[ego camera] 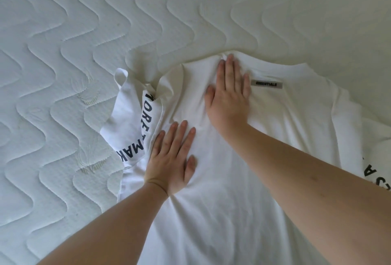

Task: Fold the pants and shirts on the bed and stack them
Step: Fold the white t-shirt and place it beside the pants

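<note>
A white T-shirt (285, 137) lies spread on the bed, collar toward the far side, with a grey label below the neckline. Its left sleeve (131, 120), printed with dark letters, is crumpled and folded partly over at the shirt's left edge. My left hand (171, 159) rests flat on the fabric beside that sleeve, fingers spread. My right hand (228, 97) presses flat on the left shoulder just left of the collar. Neither hand grips anything. The right sleeve with dark letters (372, 165) runs off the frame's right edge.
The white quilted mattress (74, 53) with a wavy stitch pattern fills the left and far side of the view. No pants or other garments are in view.
</note>
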A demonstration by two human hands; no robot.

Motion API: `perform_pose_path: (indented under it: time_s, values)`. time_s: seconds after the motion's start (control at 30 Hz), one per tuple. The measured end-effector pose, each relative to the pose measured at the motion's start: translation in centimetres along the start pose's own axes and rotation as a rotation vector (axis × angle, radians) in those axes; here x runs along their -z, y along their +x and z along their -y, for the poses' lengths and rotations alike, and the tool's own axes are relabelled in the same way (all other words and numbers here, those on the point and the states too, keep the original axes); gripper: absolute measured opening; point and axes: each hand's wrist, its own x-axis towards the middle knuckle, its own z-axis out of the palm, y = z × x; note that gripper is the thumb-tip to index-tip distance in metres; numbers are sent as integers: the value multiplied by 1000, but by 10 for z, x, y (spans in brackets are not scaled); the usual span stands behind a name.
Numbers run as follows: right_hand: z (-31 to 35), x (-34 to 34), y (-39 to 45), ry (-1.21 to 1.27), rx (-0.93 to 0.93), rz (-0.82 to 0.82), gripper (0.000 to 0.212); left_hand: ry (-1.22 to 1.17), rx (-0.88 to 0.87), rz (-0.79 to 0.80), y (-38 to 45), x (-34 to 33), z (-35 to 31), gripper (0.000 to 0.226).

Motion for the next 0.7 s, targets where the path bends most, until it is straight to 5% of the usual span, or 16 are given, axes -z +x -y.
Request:
perform_pose_path:
  time_s: [0.4,0.5,0.6,0.7]
  values:
    - [5,-18,12,47,61,-21,64,-102,19,35,2,21,-4,58]
    - [3,-23,13,37,70,-43,56,-348,-49,-158,19,45,5,43]
    - [2,-25,13,11,91,-43,51,-312,-103,-343,55,79,25,42]
    - [0,-25,13,-10,88,-33,51,-220,-18,-182,93,106,58,48]
